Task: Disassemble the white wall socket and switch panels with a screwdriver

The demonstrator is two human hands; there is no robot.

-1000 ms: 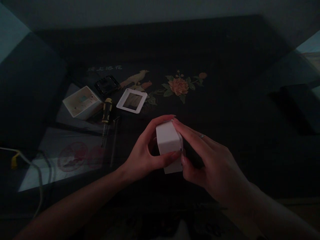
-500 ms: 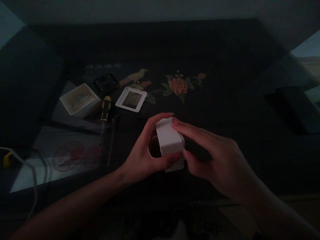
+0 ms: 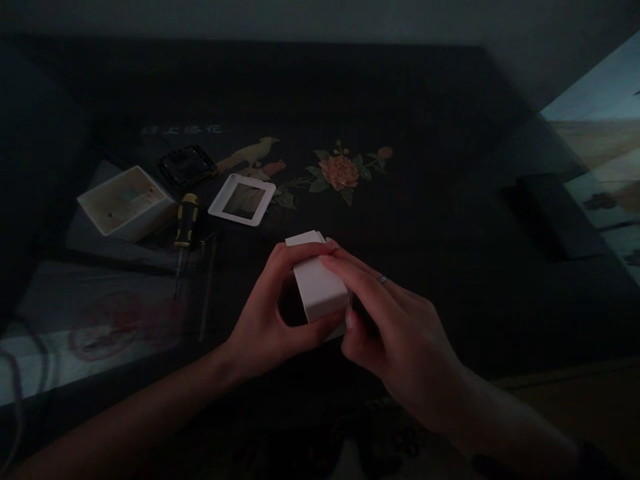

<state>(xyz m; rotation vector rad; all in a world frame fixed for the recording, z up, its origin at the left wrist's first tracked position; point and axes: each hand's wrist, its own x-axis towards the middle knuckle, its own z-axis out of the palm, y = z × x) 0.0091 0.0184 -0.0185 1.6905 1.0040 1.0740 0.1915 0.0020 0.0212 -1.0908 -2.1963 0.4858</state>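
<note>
A white boxy plastic piece [image 3: 323,287] with a thin flat edge at its far end is held between both hands, above the dark tabletop. Around its left side wraps my left hand [image 3: 270,310], closed, with the index finger over the top and the thumb along the near face. My right hand [image 3: 400,327], wearing a ring, pinches the right side, its fingers on the top and its thumb near the front corner. The underside of the piece is hidden. In the dim light its exact kind is unclear.
Left of the hands lie a white square frame [image 3: 215,212], a black frame [image 3: 184,165], a yellow-and-black screwdriver [image 3: 187,223], small screws [image 3: 207,240] and an open white box [image 3: 107,230]. A dark flat object [image 3: 557,217] is at right. A cable [image 3: 17,393] runs at lower left.
The whole view has shifted, so the table things appear farther left. Both hands keep the white piece, now tipped slightly, with its flat far edge showing above my left index finger.
</note>
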